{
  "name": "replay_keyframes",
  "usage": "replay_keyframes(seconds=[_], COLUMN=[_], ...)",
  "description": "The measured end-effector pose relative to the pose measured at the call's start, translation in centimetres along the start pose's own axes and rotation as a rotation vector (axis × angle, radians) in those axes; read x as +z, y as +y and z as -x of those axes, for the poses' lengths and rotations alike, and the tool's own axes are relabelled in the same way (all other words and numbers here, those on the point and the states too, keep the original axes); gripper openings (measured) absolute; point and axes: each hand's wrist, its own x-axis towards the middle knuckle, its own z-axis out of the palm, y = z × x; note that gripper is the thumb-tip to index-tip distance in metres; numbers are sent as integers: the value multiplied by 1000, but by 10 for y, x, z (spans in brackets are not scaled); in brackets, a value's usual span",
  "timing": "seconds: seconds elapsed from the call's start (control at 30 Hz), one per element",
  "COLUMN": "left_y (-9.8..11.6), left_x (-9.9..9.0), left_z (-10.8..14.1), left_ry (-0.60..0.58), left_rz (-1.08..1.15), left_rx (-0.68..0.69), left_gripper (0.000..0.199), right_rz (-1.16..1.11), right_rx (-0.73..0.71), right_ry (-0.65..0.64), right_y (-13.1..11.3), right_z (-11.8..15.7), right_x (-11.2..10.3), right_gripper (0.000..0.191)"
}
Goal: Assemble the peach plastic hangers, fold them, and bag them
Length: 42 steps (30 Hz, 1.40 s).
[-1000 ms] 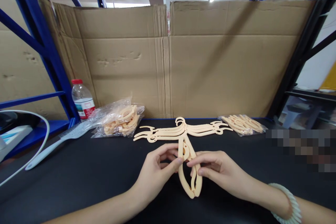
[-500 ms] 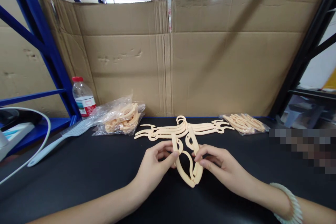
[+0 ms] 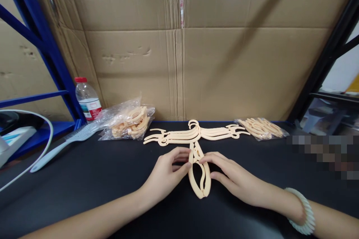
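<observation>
A cream folding hanger (image 3: 207, 185) stands in front of me, its two arms folded close together and meeting at a pointed lower end. My left hand (image 3: 166, 170) pinches its left arm between thumb and fingers. On the opposite side, my right hand (image 3: 234, 177) has its fingers over the right arm and its thumb against the outer edge. Just behind lie several similar hangers (image 3: 179, 137), spread flat and stacked, with curved hooks upward. Parts of the held hanger's upper end are covered by my right fingers.
On the black table (image 3: 117, 186), a bag of cream hanger pieces (image 3: 131, 125) lies left, another bag (image 3: 260, 129) right. A pale-blue fly swatter (image 3: 56, 151), a bottle (image 3: 87, 101) and a white cable (image 3: 50, 134) are at left. Cardboard (image 3: 134, 56) walls the back.
The held hanger's two arms have come closer together at the top. My right hand has moved left with its arm. The whole view has shifted slightly.
</observation>
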Motion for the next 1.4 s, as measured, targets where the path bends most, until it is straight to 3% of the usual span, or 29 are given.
replay_keyframes(seconds=[0.23, 0.83, 1.13, 1.4], left_y=[2, -2, -18, -23], left_x=[-2, -5, -33, -32], left_z=[3, 0, -15, -15], left_ry=[-13, -19, 73, 18], left_rz=[-462, -574, -727, -760], left_rx=[154, 265, 308, 338], left_gripper=[32, 30, 28, 29], right_rz=[90, 146, 359, 581], right_rx=[-16, -90, 22, 5], right_ry=[2, 33, 197, 431], right_y=[2, 9, 58, 105], right_z=[0, 0, -1, -3], right_x=[-1, -4, -37, -60], right_gripper=[42, 41, 21, 25])
